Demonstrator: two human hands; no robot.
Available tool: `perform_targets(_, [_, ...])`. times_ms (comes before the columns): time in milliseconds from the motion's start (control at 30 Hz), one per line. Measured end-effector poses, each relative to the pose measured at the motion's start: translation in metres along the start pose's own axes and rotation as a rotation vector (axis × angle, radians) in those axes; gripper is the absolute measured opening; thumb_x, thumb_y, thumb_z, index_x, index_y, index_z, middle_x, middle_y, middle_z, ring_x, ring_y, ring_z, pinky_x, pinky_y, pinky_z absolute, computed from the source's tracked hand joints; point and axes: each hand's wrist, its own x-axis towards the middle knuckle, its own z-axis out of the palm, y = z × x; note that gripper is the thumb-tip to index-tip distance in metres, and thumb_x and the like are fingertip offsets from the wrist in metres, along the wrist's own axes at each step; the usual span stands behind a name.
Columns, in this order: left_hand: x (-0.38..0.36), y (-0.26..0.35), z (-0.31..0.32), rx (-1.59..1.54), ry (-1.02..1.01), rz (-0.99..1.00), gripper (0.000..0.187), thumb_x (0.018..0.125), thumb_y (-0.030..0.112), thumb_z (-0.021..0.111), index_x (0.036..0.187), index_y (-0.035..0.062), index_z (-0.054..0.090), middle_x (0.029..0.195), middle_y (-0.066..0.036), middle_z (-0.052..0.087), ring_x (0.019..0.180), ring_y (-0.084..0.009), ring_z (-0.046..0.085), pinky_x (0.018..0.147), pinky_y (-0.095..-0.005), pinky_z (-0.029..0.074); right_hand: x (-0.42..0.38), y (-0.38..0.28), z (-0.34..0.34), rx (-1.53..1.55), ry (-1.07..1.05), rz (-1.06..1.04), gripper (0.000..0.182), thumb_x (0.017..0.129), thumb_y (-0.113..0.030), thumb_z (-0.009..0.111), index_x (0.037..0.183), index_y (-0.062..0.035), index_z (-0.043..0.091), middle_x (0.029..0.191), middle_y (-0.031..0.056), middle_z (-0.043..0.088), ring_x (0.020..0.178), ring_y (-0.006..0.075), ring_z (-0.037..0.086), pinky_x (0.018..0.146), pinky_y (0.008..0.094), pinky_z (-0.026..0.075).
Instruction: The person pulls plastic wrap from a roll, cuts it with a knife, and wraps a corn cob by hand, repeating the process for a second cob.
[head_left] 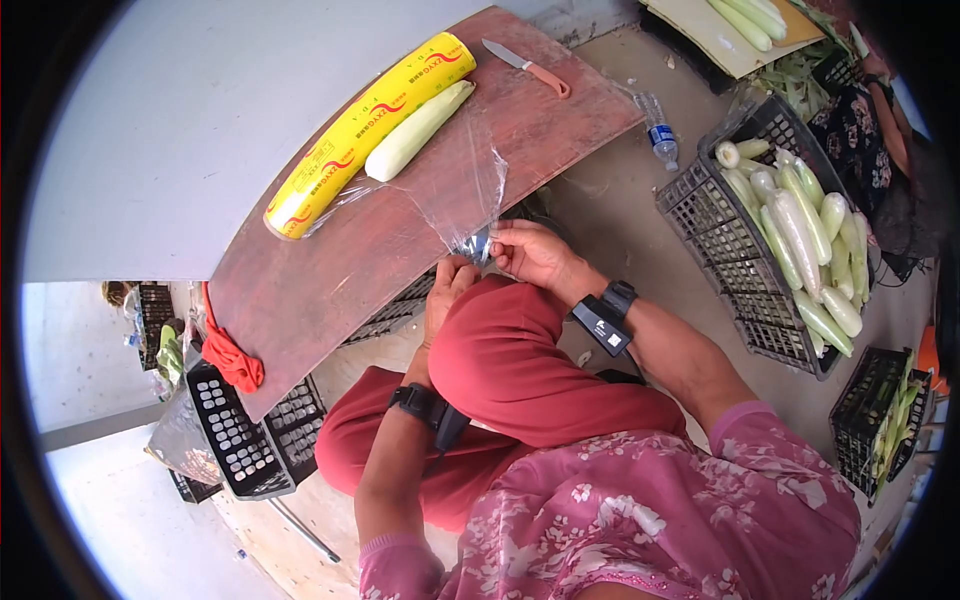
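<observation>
My left hand (452, 288) is closed at the table's front edge, just above my raised knee, with its fingertips at the gathered end of a sheet of cling film (470, 205). To its right, my right hand (535, 252) pinches the same film, which rises in a clear crease from the fingers. The film stretches back across the tabletop towards a yellow cling film roll (370, 135) printed in red. A long, pale green tapered vegetable (420, 130) lies in front of the roll, apart from both hands.
A knife (527, 69) with an orange handle lies on the reddish table (330, 290). Right of it are a plastic bottle (657, 132) on the floor and a black crate (715, 255) of similar vegetables. A red cloth (232, 357) hangs at the left corner; another person's arm (888, 125) shows far right.
</observation>
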Motion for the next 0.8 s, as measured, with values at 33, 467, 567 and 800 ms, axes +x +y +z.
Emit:
perform_targets(33, [0.000, 0.000, 0.000, -0.003, 0.002, -0.005, 0.020, 0.075, 0.006, 0.062, 0.095, 0.0045, 0.058, 0.100, -0.008, 0.049, 0.089, -0.0206, 0.055, 0.073, -0.0273, 0.046, 0.001, -0.001, 0.001, 0.020, -0.002, 0.009, 0.005, 0.085, -0.005, 0.061, 0.086, -0.0057, 0.055, 0.073, 0.0045, 0.058, 0.063, 0.0127, 0.056, 0.053, 0.0233, 0.044])
perform_targets(467, [0.001, 0.001, -0.001, 0.019, 0.000, 0.014, 0.019, 0.076, 0.007, 0.061, 0.094, 0.0036, 0.058, 0.099, -0.009, 0.050, 0.087, -0.0230, 0.055, 0.071, -0.0290, 0.046, 0.001, 0.002, -0.002, 0.117, 0.041, -0.030, 0.004, 0.087, -0.006, 0.059, 0.089, -0.0052, 0.056, 0.073, 0.0037, 0.058, 0.064, 0.0129, 0.057, 0.053, 0.0238, 0.045])
perform_targets(567, [0.002, 0.003, -0.001, 0.007, 0.007, 0.019, 0.018, 0.076, 0.007, 0.060, 0.094, 0.0026, 0.058, 0.098, -0.010, 0.050, 0.085, -0.0240, 0.055, 0.071, -0.0297, 0.046, -0.001, 0.002, -0.008, 0.147, 0.045, -0.071, 0.003, 0.086, -0.004, 0.058, 0.089, -0.0041, 0.058, 0.079, 0.0059, 0.061, 0.070, 0.0145, 0.060, 0.055, 0.0247, 0.047])
perform_targets(800, [0.002, -0.004, 0.003, -0.057, 0.004, 0.009, 0.018, 0.075, 0.004, 0.062, 0.093, 0.0026, 0.058, 0.097, -0.007, 0.049, 0.085, -0.0186, 0.052, 0.072, -0.0257, 0.045, -0.006, 0.003, -0.010, 0.164, 0.016, -0.104, 0.005, 0.086, -0.005, 0.059, 0.089, -0.0024, 0.060, 0.085, 0.0087, 0.064, 0.076, 0.0172, 0.062, 0.061, 0.0253, 0.049])
